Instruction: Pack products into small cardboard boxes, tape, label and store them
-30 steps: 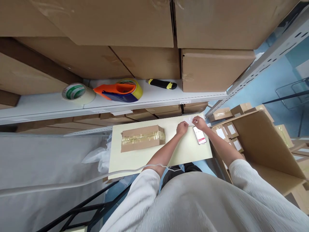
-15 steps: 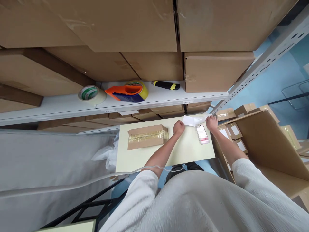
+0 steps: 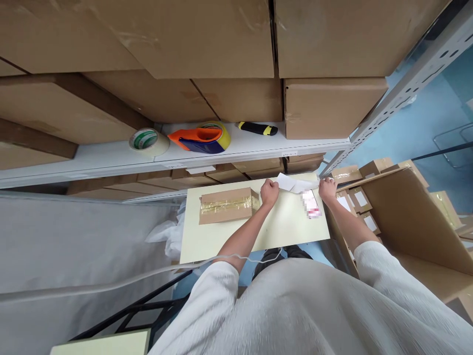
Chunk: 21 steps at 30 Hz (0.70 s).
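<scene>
A white paper strip (image 3: 286,183) spans the gap between my two hands over the far side of the pale table (image 3: 281,227). My left hand (image 3: 269,192) is closed on its left end. At the other end, my right hand (image 3: 327,189) pinches the strip near the table's right corner. Just below the strip, a printed white slip (image 3: 311,203) with a red mark lies on the table, partly blurred. Left of my left hand sits a long cardboard box (image 3: 227,205) sealed with yellowish tape.
On the shelf (image 3: 258,143) above lie a tape roll (image 3: 148,142), an orange tape dispenser (image 3: 199,140) and a black-yellow cutter (image 3: 257,128), before stacked cartons (image 3: 332,108). A large open carton (image 3: 424,212) and small boxes stand right. A cable (image 3: 111,287) crosses lower left.
My left hand has moved slightly left and up, with the strip's left end raised. My right hand has shifted slightly right. The view has shifted a little.
</scene>
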Each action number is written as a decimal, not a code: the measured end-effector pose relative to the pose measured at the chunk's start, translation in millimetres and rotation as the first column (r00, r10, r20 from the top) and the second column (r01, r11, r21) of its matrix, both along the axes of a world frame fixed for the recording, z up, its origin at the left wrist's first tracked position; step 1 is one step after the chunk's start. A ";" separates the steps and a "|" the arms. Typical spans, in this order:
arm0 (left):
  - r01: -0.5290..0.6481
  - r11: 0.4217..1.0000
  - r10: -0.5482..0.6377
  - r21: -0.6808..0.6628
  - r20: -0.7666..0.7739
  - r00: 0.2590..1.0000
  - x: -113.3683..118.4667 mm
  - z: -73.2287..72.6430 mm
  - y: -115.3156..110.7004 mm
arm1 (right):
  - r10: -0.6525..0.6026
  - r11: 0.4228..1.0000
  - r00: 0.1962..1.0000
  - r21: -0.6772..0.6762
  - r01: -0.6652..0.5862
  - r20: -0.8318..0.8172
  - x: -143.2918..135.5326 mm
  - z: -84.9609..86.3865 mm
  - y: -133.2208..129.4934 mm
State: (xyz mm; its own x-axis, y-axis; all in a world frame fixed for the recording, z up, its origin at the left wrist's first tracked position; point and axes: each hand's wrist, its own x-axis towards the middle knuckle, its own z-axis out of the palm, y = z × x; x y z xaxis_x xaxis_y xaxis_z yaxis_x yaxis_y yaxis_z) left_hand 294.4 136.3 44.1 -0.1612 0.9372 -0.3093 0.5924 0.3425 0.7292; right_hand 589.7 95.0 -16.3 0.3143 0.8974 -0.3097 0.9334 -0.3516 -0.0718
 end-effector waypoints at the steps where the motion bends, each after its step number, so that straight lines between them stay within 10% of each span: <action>1: 0.000 1.000 0.000 0.020 0.008 1.000 -1.5 1.5 -0.3 | 0.001 1.000 1.000 0.001 -0.001 -0.004 1.1 -0.5 -0.6; 21: 0.162 0.983 -0.170 0.083 0.096 0.981 -8.5 -3.8 -20.2 | 0.096 0.995 0.981 -0.016 -0.101 -0.166 -15.4 4.0 -4.0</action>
